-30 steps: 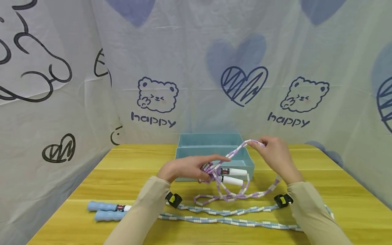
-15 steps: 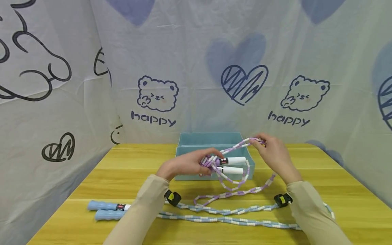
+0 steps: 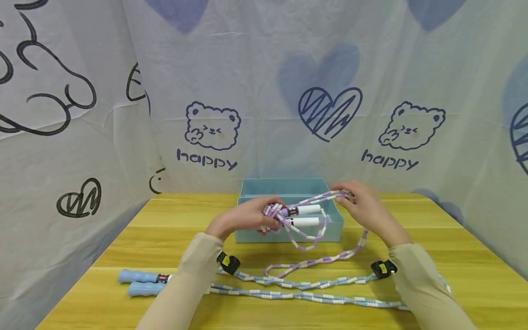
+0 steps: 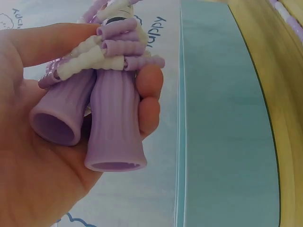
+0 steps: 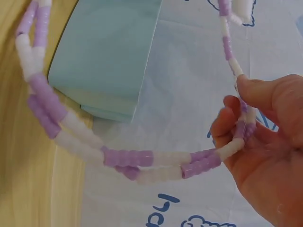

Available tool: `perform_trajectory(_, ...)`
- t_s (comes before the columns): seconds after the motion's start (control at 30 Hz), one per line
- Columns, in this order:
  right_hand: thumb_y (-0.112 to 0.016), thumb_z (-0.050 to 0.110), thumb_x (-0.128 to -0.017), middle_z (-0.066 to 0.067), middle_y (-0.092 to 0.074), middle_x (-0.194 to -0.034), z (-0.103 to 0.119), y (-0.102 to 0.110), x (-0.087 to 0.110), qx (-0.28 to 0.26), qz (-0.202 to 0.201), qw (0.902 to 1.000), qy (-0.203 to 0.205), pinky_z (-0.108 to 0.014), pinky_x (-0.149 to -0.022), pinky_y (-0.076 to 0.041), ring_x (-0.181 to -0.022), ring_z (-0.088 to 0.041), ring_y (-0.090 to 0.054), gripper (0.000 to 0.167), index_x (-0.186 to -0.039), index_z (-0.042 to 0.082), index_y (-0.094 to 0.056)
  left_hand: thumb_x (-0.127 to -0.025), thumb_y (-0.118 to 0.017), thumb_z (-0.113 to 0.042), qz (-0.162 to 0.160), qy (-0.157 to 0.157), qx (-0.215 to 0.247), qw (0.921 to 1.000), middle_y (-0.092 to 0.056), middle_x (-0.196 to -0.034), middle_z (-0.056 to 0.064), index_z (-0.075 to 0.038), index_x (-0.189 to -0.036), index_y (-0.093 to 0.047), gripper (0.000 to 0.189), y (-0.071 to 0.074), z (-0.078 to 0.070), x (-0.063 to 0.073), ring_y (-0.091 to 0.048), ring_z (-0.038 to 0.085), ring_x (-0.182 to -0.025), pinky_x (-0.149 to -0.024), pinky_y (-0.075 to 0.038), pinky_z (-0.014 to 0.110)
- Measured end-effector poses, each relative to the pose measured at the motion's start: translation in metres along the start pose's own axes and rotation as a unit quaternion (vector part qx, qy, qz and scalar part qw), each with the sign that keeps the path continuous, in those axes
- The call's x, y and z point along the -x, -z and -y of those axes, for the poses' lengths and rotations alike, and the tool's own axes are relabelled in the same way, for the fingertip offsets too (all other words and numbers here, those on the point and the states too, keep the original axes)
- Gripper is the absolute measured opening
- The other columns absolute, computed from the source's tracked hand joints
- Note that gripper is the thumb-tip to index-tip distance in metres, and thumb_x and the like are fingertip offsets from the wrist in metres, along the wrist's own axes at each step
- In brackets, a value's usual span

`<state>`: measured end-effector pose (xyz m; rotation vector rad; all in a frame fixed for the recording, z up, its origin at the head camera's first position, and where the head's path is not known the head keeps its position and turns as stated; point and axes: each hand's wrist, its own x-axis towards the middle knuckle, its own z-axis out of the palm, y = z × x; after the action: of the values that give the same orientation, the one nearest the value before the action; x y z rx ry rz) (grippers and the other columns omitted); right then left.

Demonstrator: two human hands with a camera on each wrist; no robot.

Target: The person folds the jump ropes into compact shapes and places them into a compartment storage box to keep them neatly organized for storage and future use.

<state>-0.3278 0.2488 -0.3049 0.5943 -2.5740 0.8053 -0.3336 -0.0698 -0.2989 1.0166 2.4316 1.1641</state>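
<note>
My left hand (image 3: 246, 215) grips the two purple handles (image 4: 116, 123) of a beaded jump rope, their white ends pointing right. Purple and white beads (image 4: 120, 47) are wound over the handles in the left wrist view. A loop of the rope hangs under the white ends. To the right, my right hand (image 3: 365, 206) pinches the doubled beaded rope (image 5: 170, 163) between thumb and fingers. One stretch runs taut from there to the left hand; the other droops to the table and ends in a loop. Both hands are raised in front of a light blue box (image 3: 288, 236).
A second jump rope with blue handles (image 3: 144, 288) lies along the front of the wooden table (image 3: 198, 316), its blue and white beaded strands (image 3: 305, 297) stretched rightward under both forearms. A printed cloth (image 3: 264, 91) hangs behind the table and at the sides.
My left hand has moved left and slightly up with the handles. My right hand has stayed near the box's right end. The hanging loop has lifted off the table.
</note>
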Motion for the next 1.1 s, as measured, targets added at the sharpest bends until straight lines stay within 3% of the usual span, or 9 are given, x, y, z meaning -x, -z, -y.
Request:
perform_trajectory(0.23, -0.058, 0.020, -0.100, -0.011, -0.065, -0.118, 0.000, 0.000, 0.004, -0.019, 0.010, 0.9990, -0.039, -0.051, -0.088, -0.051, -0.103, -0.031, -0.060, 0.025, -0.122, 0.010, -0.066, -0.090, -0.066, -0.010, -0.010, 0.005, 0.013, 0.9998, -0.063, -0.102, 0.009, -0.013, -0.128, -0.054, 0.040, 0.005, 0.002, 0.001, -0.065, 0.029, -0.080, -0.072, -0.057, 0.047)
perform_trajectory(0.37, -0.059, 0.031, -0.100, -0.009, -0.067, -0.105, 0.000, -0.001, 0.005, -0.005, -0.011, 0.9972, -0.074, -0.047, -0.080, -0.051, -0.094, -0.029, -0.060, 0.024, -0.112, 0.013, -0.069, -0.090, -0.066, -0.008, -0.031, -0.013, 0.049, 0.9982, -0.059, -0.110, 0.012, -0.014, -0.127, -0.055, 0.039, 0.007, 0.001, 0.001, -0.063, 0.029, -0.085, -0.072, -0.056, 0.050)
perform_trajectory(0.5, -0.063, 0.034, -0.097, -0.004, -0.069, -0.097, -0.001, -0.004, 0.006, 0.017, -0.003, 0.9969, -0.077, -0.043, -0.076, -0.050, -0.087, -0.026, -0.060, 0.022, -0.104, 0.015, -0.071, -0.089, -0.065, -0.010, -0.066, -0.035, 0.101, 0.9921, -0.058, -0.112, 0.014, -0.016, -0.126, -0.057, 0.038, 0.010, 0.000, 0.002, -0.062, 0.029, -0.084, -0.073, -0.055, 0.056)
perform_trajectory(0.73, -0.066, 0.033, -0.095, -0.001, -0.071, -0.100, 0.003, -0.012, 0.005, 0.010, 0.084, 0.9954, -0.044, -0.039, -0.073, -0.050, -0.083, -0.020, -0.059, 0.025, -0.108, 0.014, -0.076, -0.091, -0.063, -0.017, -0.120, -0.058, 0.213, 0.9679, -0.057, -0.111, 0.020, -0.012, -0.132, -0.053, 0.042, 0.016, 0.000, 0.004, -0.063, 0.027, -0.075, -0.062, -0.055, 0.036)
perform_trajectory(0.83, -0.066, 0.030, -0.096, -0.001, -0.070, -0.097, 0.006, -0.017, 0.003, 0.003, 0.127, 0.9914, -0.032, -0.035, -0.071, -0.049, -0.079, -0.018, -0.057, 0.022, -0.109, 0.016, -0.076, -0.092, -0.062, -0.014, -0.134, -0.059, 0.250, 0.9572, -0.056, -0.113, 0.021, -0.009, -0.132, -0.052, 0.042, 0.018, 0.000, 0.004, -0.064, 0.028, -0.073, -0.063, -0.055, 0.036)
perform_trajectory(0.97, -0.065, 0.022, -0.096, -0.002, -0.071, -0.096, 0.009, -0.021, 0.004, -0.033, 0.193, 0.9805, -0.012, -0.035, -0.072, -0.050, -0.081, -0.020, -0.061, 0.019, -0.110, 0.013, -0.075, -0.092, -0.062, -0.014, -0.151, -0.046, 0.255, 0.9541, -0.056, -0.112, 0.021, -0.008, -0.132, -0.052, 0.041, 0.019, 0.002, 0.002, -0.065, 0.028, -0.073, -0.064, -0.055, 0.037)
perform_trajectory(1.1, -0.065, 0.017, -0.096, -0.002, -0.072, -0.092, 0.017, -0.023, 0.005, -0.067, 0.256, 0.9642, 0.008, -0.037, -0.075, -0.050, -0.083, -0.023, -0.063, 0.018, -0.108, 0.009, -0.076, -0.093, -0.063, -0.015, -0.162, -0.029, 0.239, 0.9569, -0.058, -0.110, 0.021, -0.009, -0.132, -0.051, 0.041, 0.017, 0.005, 0.000, -0.065, 0.027, -0.072, -0.060, -0.053, 0.031)
